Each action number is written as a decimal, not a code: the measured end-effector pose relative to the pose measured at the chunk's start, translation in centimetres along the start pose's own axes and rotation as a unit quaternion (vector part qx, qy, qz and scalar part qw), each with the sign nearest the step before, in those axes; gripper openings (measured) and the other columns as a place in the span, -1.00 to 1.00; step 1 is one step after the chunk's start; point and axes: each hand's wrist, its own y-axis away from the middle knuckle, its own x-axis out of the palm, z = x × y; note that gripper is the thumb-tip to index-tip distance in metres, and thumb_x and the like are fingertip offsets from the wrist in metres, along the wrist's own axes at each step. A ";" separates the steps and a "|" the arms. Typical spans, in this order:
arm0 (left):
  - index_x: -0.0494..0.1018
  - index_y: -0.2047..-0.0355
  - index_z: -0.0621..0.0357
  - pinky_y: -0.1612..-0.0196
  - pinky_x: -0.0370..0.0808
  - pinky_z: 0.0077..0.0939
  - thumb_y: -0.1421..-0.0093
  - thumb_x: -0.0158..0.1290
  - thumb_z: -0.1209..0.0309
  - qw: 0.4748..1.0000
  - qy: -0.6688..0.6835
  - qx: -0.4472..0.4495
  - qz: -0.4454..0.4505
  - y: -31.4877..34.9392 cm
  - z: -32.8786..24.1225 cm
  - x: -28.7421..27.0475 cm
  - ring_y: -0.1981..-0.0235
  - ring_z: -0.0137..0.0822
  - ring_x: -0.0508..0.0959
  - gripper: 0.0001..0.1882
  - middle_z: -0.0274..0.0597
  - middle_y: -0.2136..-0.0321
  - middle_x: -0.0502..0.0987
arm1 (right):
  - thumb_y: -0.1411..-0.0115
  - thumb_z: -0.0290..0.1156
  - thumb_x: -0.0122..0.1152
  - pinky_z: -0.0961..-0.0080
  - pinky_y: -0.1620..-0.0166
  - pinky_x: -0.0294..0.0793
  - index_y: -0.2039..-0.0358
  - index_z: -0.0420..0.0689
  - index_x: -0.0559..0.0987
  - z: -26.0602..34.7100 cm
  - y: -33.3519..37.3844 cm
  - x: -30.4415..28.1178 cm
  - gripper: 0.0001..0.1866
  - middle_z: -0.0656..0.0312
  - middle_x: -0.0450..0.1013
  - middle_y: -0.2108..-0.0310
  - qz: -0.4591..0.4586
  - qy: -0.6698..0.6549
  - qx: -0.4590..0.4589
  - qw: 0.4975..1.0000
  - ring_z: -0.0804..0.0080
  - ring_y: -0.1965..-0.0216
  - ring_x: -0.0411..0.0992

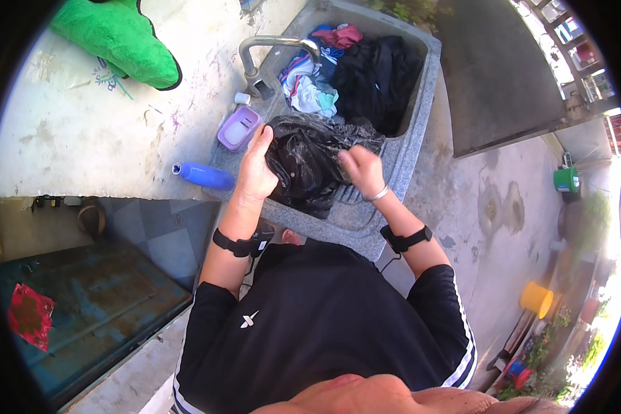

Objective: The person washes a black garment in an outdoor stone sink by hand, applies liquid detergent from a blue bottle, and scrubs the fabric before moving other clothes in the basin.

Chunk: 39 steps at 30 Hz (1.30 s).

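Note:
A crumpled, wet-looking black cloth (300, 162) lies on the ridged washboard part of a grey stone laundry sink (415, 155). My left hand (257, 171) grips its left edge, with the fingertips partly hidden. At the cloth's right side, my right hand (363, 170) is closed on a fold of it. Beyond it, the basin holds a heap of laundry: a dark garment (379, 79), a white striped garment (307, 90) and a reddish cloth (338, 36). A curved metal tap (276, 41) reaches over the basin's left side.
Left of the sink are a purple soap dish (239, 131), a small white cap (242, 99) and a blue bottle (203, 175) on its side. A green plush item (121, 41) rests on the white ledge (62, 138). A dark metal panel (497, 76) stands to the right.

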 end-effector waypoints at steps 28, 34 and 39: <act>0.33 0.40 0.14 0.26 0.43 -0.61 -0.16 -0.02 0.59 0.990 -0.128 0.056 -0.032 0.3 0.1 -2.1 0.35 -0.48 0.47 -0.93 -0.30 0.41 0.45 | 0.12 -0.18 0.28 0.30 0.14 0.38 0.19 -0.10 0.43 0.3 4.6 11.1 -0.53 0.16 0.49 0.36 0.166 0.233 -0.223 0.932 0.11 0.21 0.44; 0.28 0.51 0.05 0.44 0.34 -0.73 -0.15 0.02 0.57 0.989 -0.135 0.037 -0.045 0.9 1.0 -3.9 0.48 -0.59 0.41 -0.83 -0.40 0.49 0.41 | -0.01 -0.35 0.02 0.26 0.26 0.46 0.40 -0.04 0.59 -1.9 0.6 12.9 -0.81 0.14 0.51 0.40 0.334 0.239 -0.115 0.904 0.17 0.31 0.49; 0.27 0.54 0.06 0.46 0.36 -0.71 -0.11 0.01 0.59 0.976 -0.178 0.064 -0.109 1.7 0.3 -6.6 0.50 -0.59 0.42 -0.82 -0.39 0.50 0.42 | 0.09 -0.43 0.07 0.36 0.26 0.44 0.32 -0.25 0.52 -1.0 -2.2 -1.8 -0.72 -0.01 0.49 0.48 0.075 -0.047 0.049 0.995 0.10 0.42 0.48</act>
